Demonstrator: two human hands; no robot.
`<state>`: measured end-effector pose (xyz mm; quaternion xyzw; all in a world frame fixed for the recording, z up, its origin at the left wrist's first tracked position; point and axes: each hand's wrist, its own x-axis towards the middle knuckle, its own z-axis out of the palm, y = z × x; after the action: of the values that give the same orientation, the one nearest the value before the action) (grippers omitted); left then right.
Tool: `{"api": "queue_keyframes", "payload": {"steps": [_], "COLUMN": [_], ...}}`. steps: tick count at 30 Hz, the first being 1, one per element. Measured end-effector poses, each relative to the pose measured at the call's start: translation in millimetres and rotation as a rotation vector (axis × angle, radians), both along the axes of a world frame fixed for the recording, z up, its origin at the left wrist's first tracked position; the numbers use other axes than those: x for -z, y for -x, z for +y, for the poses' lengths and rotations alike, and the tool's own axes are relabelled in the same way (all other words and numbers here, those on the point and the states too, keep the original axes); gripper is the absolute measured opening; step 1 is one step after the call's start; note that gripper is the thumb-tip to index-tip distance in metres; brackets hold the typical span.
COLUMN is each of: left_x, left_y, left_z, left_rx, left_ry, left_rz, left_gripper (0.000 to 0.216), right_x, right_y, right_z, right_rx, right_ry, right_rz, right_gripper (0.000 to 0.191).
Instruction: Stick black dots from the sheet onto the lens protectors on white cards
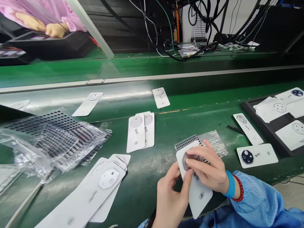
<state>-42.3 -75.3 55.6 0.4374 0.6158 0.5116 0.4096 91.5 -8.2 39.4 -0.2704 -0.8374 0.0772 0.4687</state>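
My left hand (172,193) holds a white phone back cover (199,196) by its left edge, thumb on its face. The cover lies slanted in front of me. Fingertips of my right hand (209,166) press on the round grey camera area (186,160) near its top; the right thumb is hidden. Behind the cover lie a black perforated sheet (187,142) and a clear bubbly plastic sheet (215,142). To the right, a back cover with a dark camera circle (260,155) and another with a light circle (248,128) lie on the green table (152,177).
Several white covers (83,190) are stacked at front left, beside clear plastic bags (54,136). Two overlapping covers (136,134) lie mid-table. A black tray (268,133) with covers stands right. Single covers (161,97) rest on the belt. Across it is a pink-sleeved person's hand (57,30).
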Motion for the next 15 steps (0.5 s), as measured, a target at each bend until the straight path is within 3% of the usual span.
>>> {"api": "queue_keyframes", "payload": {"steps": [4,9,12,15], "left_x": [1.9,4.4,0.9,-3.8], "left_y": [4.0,7.3,5.1,4.2], "left_z": [-1.5,0.9,1.0,-1.0], "left_rx": [0.025,0.088,0.079,0.002], "left_ry": [0.03,0.103,0.141,0.181], "left_rz": [-0.005,-0.065,-0.155,-0.259], "left_gripper": [0.024,0.032,0.034,0.034], "right_x": [6.1,6.6,3.4,1.2], "right_y": [-3.6,-8.4,-13.6,-20.8], "right_z": [-10.7,-23.4,-20.3,-13.7], "right_rx": [0.09,0.142,0.089,-0.079], "right_ry": [-0.18,-0.189,-0.096,0.093], "right_rz": [-0.229,-0.381,-0.405,-0.269], "right_gripper": [0.033,0.036,0.037,0.041]}}
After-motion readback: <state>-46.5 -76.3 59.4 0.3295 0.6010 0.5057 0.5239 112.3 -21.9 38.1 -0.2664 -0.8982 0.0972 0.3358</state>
